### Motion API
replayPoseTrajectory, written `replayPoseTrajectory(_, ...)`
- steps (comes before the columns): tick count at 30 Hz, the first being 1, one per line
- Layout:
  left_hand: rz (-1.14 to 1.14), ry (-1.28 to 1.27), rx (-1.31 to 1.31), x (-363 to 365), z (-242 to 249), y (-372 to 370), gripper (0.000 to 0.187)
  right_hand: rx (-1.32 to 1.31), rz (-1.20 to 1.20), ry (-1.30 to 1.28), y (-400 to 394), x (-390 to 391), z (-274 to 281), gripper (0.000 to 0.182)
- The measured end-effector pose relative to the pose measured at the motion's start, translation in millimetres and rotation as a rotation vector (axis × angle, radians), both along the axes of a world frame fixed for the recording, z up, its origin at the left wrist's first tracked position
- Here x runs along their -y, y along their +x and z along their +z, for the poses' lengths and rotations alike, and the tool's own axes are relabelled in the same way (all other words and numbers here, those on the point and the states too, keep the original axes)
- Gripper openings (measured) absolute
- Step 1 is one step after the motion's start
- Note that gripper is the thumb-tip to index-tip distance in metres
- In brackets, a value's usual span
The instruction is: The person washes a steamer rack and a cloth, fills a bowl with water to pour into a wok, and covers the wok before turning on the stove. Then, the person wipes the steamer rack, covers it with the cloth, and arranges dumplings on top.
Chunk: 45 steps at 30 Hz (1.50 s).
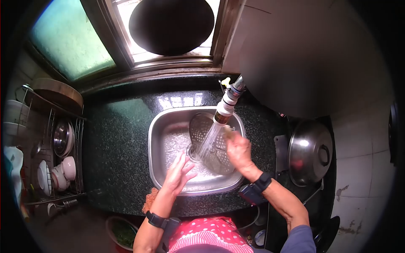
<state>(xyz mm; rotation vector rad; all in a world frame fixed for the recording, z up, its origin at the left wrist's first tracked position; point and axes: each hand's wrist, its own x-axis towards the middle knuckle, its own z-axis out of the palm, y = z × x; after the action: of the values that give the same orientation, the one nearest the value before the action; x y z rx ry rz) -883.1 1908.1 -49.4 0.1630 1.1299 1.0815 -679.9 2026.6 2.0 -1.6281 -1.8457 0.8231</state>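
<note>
Dark counter, sink: left fingers spread; right fingers curled by perforated plate, grip unclear.

A round, grey metal steamer plate, pierced all over with rows of small holes, was seen inside a stainless-steel sink. It was set toward the right side of the basin and appeared tilted, its perforated face turned up. Its surface was wetted by a spraying stream of water, which fell across its middle; part of the right edge was hidden.
</note>
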Motion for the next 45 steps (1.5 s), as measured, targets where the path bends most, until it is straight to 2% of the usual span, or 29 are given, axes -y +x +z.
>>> replayPoseTrajectory(2, 0.079, 0.075, 0.278, -18, 27, 10, 0.081, 0.056, 0.272, 0.237, -15, 17, 1, 0.026)
replayPoseTrajectory(4, 0.166, 0.040, 0.402, -30, 32, 13, 0.073, 0.040, 0.528, 0.545, -28, 31, -16, 0.040)
replayPoseTrajectory(6, 0.162, 0.108, 0.489, -31, 0, 3, 0.048, 0.059, 0.706, 0.489, -37, 50, -26, 0.042)
replayPoseTrajectory(7, 0.223, 0.096, 0.426, -23, -21, 0, 0.046, 0.015, 0.747, 0.438, -41, 56, -26, 0.043)
replayPoseTrajectory(9, 0.278, 0.081, 0.360, -12, -24, -4, 0.045, -0.129, 0.851, 0.249, -41, 66, -19, 0.042)
replayPoseTrajectory(11, 0.283, 0.060, 0.474, -3, 3, -5, 0.042, -0.021, 0.815, 0.149, -34, 74, -27, 0.041)
replayPoseTrajectory(13, 0.264, 0.098, 0.571, 4, -2, -5, 0.047, 0.117, 0.769, -0.039, -25, 70, -50, 0.041)
replayPoseTrajectory(14, 0.262, 0.105, 0.592, 4, 3, -1, 0.051, 0.264, 0.798, 0.066, -20, 57, -57, 0.042)
replayPoseTrajectory(15, 0.240, 0.153, 0.548, 3, 12, 3, 0.051, 0.230, 0.725, -0.107, -18, 36, -62, 0.042)
replayPoseTrajectory(16, 0.242, 0.153, 0.550, 5, 16, 2, 0.051, 0.196, 0.646, -0.275, -16, 18, -71, 0.043)
replayPoseTrajectory(18, 0.199, 0.141, 0.525, 8, 22, 2, 0.051, 0.520, 0.297, -0.113, -9, 1, -127, 0.041)
replayPoseTrajectory(19, 0.189, 0.138, 0.521, 10, 23, 3, 0.051, 0.326, 0.094, -0.216, -13, -3, -109, 0.044)
replayPoseTrajectory(20, 0.187, 0.140, 0.521, 8, 22, 3, 0.051, 0.326, 0.093, -0.213, -22, -7, -91, 0.044)
replayPoseTrajectory(23, 0.128, 0.157, 0.536, 4, 17, 7, 0.052, 0.076, 0.360, -0.290, -58, 0, -52, 0.052)
replayPoseTrajectory(24, 0.129, 0.160, 0.539, 3, 11, 7, 0.052, 0.005, 0.478, -0.236, -68, 9, -46, 0.052)
replayPoseTrajectory(26, 0.201, 0.108, 0.587, -1, 4, 5, 0.054, 0.160, 0.678, 0.224, -78, 41, -47, 0.046)
replayPoseTrajectory(28, 0.201, 0.108, 0.547, -4, 0, 2, 0.055, 0.095, 0.733, 0.116, -74, 66, -20, 0.047)
replayPoseTrajectory(29, 0.199, 0.110, 0.577, -4, -8, -3, 0.055, 0.100, 0.822, 0.162, -63, 73, -14, 0.047)
replayPoseTrajectory(30, 0.197, 0.113, 0.608, -4, -13, -8, 0.055, 0.103, 0.820, 0.166, -53, 71, -16, 0.047)
replayPoseTrajectory(32, 0.151, 0.155, 0.638, -3, -7, -11, 0.054, 0.317, 0.824, 0.118, -30, 62, -26, 0.045)
replayPoseTrajectory(33, 0.189, 0.156, 0.592, -2, 2, -10, 0.054, 0.312, 0.799, 0.090, -18, 51, -34, 0.046)
replayPoseTrajectory(34, 0.228, 0.154, 0.544, 1, 9, -9, 0.054, 0.306, 0.792, -0.109, -9, 34, -32, 0.047)
replayPoseTrajectory(36, 0.214, 0.165, 0.551, 5, 16, -8, 0.055, 0.396, 0.622, -0.235, -5, 22, -46, 0.049)
replayPoseTrajectory(38, 0.129, 0.144, 0.518, 11, 30, -2, 0.055, 0.138, 0.296, -0.401, -10, -15, -89, 0.053)
replayPoseTrajectory(39, 0.103, 0.149, 0.543, 13, 34, 1, 0.055, 0.253, 0.283, -0.435, -26, -24, -85, 0.059)
replayPoseTrajectory(40, 0.095, 0.148, 0.544, 15, 36, 2, 0.055, 0.370, 0.385, -0.401, -37, -25, -68, 0.058)
replayPoseTrajectory(41, 0.054, 0.137, 0.545, 18, 38, 3, 0.055, 0.008, 0.451, -0.392, -46, -26, -84, 0.057)
replayPoseTrajectory(43, 0.003, 0.107, 0.527, 21, 36, 3, 0.054, -0.091, 0.594, -0.091, -67, -12, -104, 0.051)
replayPoseTrajectory(45, 0.064, 0.102, 0.525, 19, 29, 0, 0.054, 0.161, 0.709, 0.154, -78, 25, -64, 0.048)
